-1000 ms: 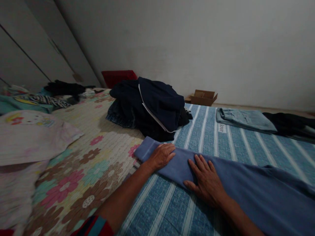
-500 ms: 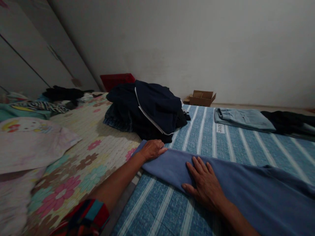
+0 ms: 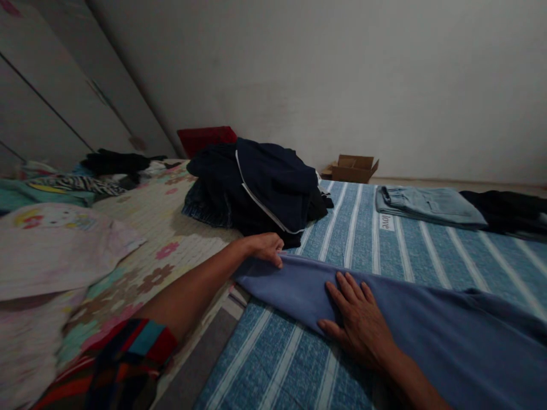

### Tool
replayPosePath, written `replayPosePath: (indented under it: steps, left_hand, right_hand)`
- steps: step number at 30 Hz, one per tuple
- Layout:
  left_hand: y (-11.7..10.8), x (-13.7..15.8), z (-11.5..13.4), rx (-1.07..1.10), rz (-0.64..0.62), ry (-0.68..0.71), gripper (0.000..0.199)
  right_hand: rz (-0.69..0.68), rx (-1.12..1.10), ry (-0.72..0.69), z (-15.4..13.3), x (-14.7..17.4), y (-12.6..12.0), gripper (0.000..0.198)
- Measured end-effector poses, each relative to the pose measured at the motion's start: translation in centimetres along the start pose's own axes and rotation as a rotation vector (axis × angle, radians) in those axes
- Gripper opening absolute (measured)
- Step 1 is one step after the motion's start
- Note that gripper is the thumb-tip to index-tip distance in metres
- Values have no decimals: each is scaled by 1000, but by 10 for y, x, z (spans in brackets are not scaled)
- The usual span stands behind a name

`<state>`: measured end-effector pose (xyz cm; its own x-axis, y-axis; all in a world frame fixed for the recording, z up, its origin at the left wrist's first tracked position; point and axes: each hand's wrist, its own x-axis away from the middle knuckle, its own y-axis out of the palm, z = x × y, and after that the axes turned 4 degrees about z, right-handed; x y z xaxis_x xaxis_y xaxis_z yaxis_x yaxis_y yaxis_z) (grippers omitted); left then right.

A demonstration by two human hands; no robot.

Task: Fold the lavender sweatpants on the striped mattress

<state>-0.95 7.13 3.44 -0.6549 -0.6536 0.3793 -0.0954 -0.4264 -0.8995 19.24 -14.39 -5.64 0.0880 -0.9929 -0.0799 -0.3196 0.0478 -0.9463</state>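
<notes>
Blue trousers (image 3: 414, 324) lie stretched out lengthwise across a blue striped bed cover (image 3: 265, 364), running off at the lower right. At their narrow left end, my left hand (image 3: 265, 248) is closed, pinching the upper edge between thumb and fingers. My right hand (image 3: 361, 327) rests flat on the cloth further right, fingers spread, holding nothing. Just beyond my left hand is a heap of dark navy clothes (image 3: 273, 182) with white piping and some denim below.
A flowered cover (image 3: 158, 250) to the left bears a pale pink garment (image 3: 64, 250) and several other clothes. Folded light-blue jeans (image 3: 431, 206) and black clothing (image 3: 508, 210) lie at the far right. Behind are a cardboard box (image 3: 354, 169) and a red object (image 3: 205, 139).
My left hand has shifted slightly up, from lying over the trousers' end to pinching their upper edge, and its elbow has swung left. My right hand stays nearly in place.
</notes>
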Motion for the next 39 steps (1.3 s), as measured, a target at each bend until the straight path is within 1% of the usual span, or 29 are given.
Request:
replayPosePath:
  steps: [4, 8, 12, 15, 19, 22, 25, 29, 31, 34, 36, 38, 39]
  left_hand:
    - [-10, 6, -9, 91, -71, -30, 27]
    - [-13, 8, -18, 182, -100, -48, 26]
    - [-7, 7, -26, 243, -27, -94, 29]
    - [-4, 13, -36, 324, 33, -133, 30]
    - [-4, 37, -51, 513, 50, -173, 37]
    - [3, 57, -59, 667, 85, -216, 40]
    - [17, 68, -57, 829, 144, -240, 41]
    - [32, 70, -49, 1052, 206, -260, 45]
    - [35, 70, -46, 1132, 252, -279, 45]
    - [34, 71, -41, 1195, 301, -296, 43]
    - [32, 73, -36, 1234, 295, -343, 44]
    - [29, 75, -31, 1212, 220, -423, 47]
    - [27, 76, -29, 1193, 188, -430, 46]
  right_hand:
    - [1, 8, 0, 1, 0, 1, 73]
    - [-12, 14, 6, 0, 0, 1, 74]
    - [-23, 13, 10, -1, 1, -2, 73]
    - [-29, 18, 10, -2, 1, -2, 72]
    - [-23, 31, 13, -1, 1, -1, 71]
    - [-20, 40, 15, -2, 1, -1, 70]
    - [-19, 40, 17, -2, 2, -1, 69]
    - [-19, 29, 12, -2, 3, -1, 69]
    - [-24, 22, 13, -1, 2, -1, 70]
    - [-43, -2, 24, -2, 1, -6, 71]
    - [-57, -36, 24, -4, -1, -11, 72]
    - [-67, -79, 20, -5, -3, -16, 75]
    - [-71, -99, 20, -6, -5, -18, 76]
